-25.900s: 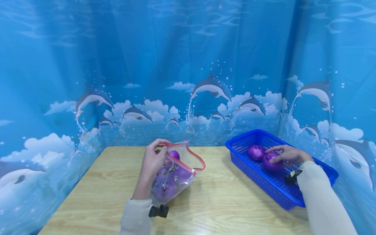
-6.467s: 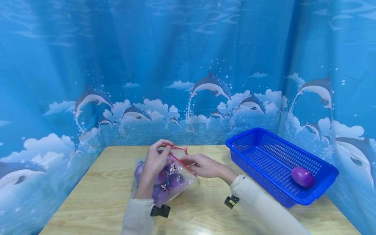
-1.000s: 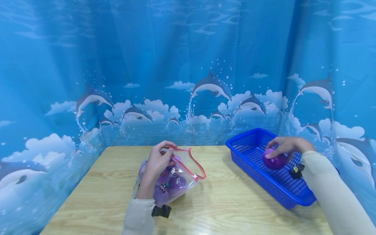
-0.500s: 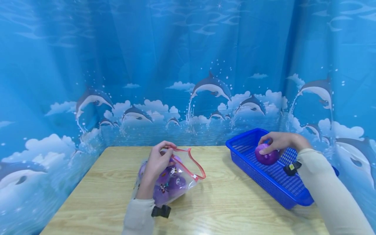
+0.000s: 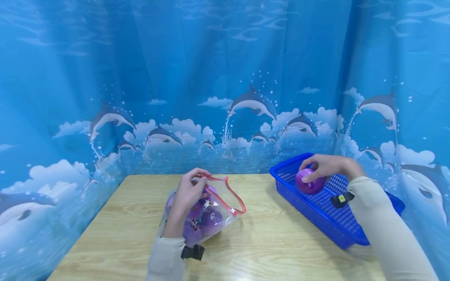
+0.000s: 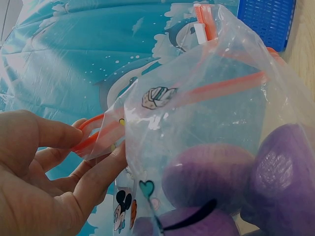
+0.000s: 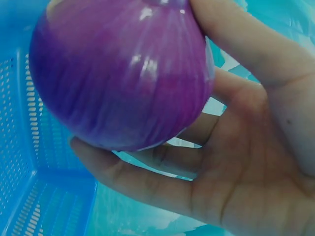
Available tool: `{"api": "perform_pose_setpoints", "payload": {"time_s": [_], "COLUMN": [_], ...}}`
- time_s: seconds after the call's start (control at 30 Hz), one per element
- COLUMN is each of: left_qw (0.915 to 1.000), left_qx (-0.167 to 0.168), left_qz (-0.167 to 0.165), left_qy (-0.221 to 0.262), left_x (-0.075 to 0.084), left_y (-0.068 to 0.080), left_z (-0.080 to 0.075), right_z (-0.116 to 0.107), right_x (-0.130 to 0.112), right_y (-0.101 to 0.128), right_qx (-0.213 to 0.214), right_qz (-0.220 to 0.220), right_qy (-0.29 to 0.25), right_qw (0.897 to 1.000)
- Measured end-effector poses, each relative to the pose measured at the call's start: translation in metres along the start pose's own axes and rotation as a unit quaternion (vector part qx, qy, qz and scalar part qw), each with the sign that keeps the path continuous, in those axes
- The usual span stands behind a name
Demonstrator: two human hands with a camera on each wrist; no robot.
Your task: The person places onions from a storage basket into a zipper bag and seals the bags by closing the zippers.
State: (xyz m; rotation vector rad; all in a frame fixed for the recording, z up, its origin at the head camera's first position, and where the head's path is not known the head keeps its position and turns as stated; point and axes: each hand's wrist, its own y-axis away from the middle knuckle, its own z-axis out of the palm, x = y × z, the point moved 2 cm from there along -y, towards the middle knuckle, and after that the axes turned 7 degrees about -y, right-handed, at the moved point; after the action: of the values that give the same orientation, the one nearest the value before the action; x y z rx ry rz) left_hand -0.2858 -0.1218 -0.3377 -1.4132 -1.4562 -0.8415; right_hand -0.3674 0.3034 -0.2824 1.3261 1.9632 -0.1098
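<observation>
My right hand holds a shiny purple onion over the blue basket's far end in the head view. Close up in the right wrist view, thumb and fingers curl round the streaked onion. On the left, my left hand pinches the red zip edge of a clear printed zip bag. The bag's mouth gapes toward the right. Several purple onions lie inside the bag, seen through the plastic in the left wrist view; the left hand and wrist partly cover the bag in the head view.
The long blue perforated basket stands slanted at the right of the wooden table. My right forearm passes over its near end and hides part of it. A dolphin-printed curtain encloses the table's back and sides.
Over the last second my right hand has lifted the onion and moved it leftward along the basket. The left hand and bag hold still. Earlier, more onions lay in the basket.
</observation>
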Motion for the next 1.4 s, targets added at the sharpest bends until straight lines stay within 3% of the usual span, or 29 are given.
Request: {"api": "perform_pose_setpoints", "payload": {"time_s": [0.57, 1.0, 1.4], "left_qw": [1.0000, 1.0000, 1.0000], "left_qx": [-0.006, -0.002, -0.002], "left_qz": [0.000, 0.003, 0.005], "left_qy": [0.002, 0.003, 0.007], "left_x": [0.001, 0.003, 0.001], "left_y": [0.001, 0.003, 0.002], "left_z": [-0.001, -0.001, -0.001], "right_z": [0.011, 0.024, 0.035], "right_x": [-0.033, -0.048, -0.059], "right_y": [-0.005, -0.013, -0.018], "right_qx": [0.015, 0.022, 0.068], "right_qz": [-0.051, -0.104, -0.148], "right_qy": [0.047, 0.024, 0.027], "right_qw": [0.997, 0.994, 0.986]}}
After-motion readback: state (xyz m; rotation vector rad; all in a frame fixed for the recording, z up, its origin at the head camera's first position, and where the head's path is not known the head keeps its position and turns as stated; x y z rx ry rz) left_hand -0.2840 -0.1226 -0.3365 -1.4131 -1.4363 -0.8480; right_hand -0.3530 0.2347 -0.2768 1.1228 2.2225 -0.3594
